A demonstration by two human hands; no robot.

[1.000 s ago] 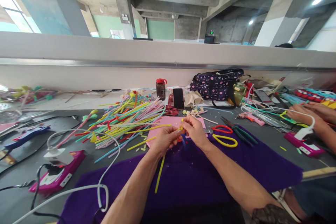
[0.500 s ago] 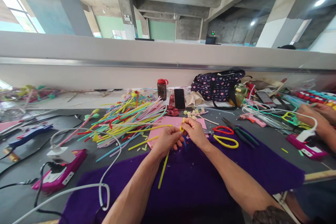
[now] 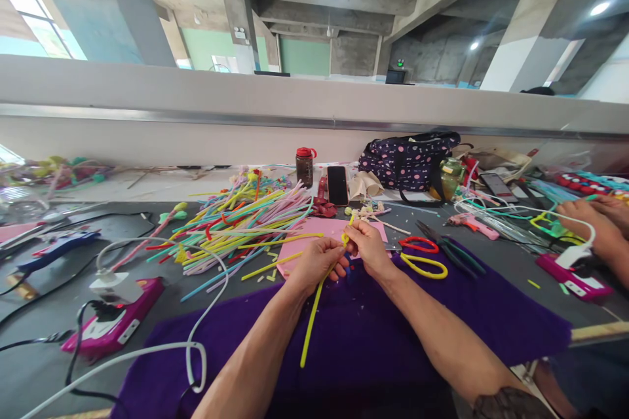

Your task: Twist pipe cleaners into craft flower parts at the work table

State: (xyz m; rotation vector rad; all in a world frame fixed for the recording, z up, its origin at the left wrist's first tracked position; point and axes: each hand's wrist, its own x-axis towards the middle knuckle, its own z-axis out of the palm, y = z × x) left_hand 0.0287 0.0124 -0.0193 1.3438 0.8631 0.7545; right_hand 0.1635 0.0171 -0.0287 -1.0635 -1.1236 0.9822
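Fingers of my left hand (image 3: 322, 262) pinch a yellow pipe cleaner (image 3: 309, 332), whose long end hangs down over the purple cloth (image 3: 383, 353). Right beside it, my right hand (image 3: 367, 245) is closed on the upper end of the same pipe cleaner, which looks bent or twisted between the fingertips. The exact bend is partly hidden by the fingers. Under and behind both hands lies a pink sheet (image 3: 291, 250). To the right of my right hand are scissors (image 3: 426, 265) with one red and one yellow handle loop, and dark green pliers (image 3: 459, 255).
A heap of coloured pipe cleaners (image 3: 246, 229) lies left of the hands. Behind stand a red-lidded bottle (image 3: 304, 169), a phone (image 3: 337, 186) and a patterned bag (image 3: 410, 160). Magenta power strips (image 3: 118, 321) with cables lie at left and right. A co-worker's hands (image 3: 592, 222) show at far right.
Both hands have shifted slightly right, still on the yellow pipe cleaner. Its top end now points up at a slant, and its hanging end reaches a little lower.
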